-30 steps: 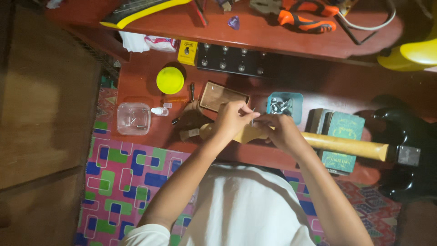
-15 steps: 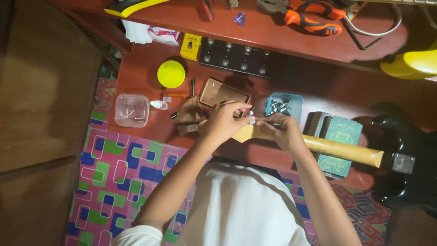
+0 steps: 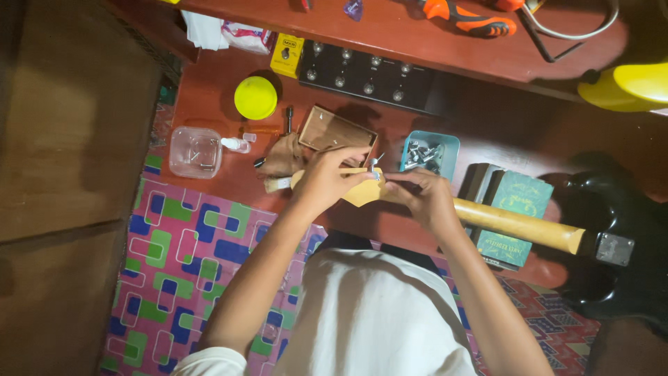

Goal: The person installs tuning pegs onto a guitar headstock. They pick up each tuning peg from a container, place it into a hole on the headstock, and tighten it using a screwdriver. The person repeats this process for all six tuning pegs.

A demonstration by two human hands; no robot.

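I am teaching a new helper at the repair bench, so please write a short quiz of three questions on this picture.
1. True or false: the left hand and the right hand are at the pale wooden guitar neck, not at the black guitar body.
2. What lies in the blue tray? A) small metal parts B) paint brushes C) fruit
3. What colour is the round lid lying beyond the clear plastic container?

Key: 1 true; 2 A; 3 yellow.

Green book-like packs (image 3: pixel 516 217) under guitar neck, open brown box (image 3: pixel 335 132) — floor
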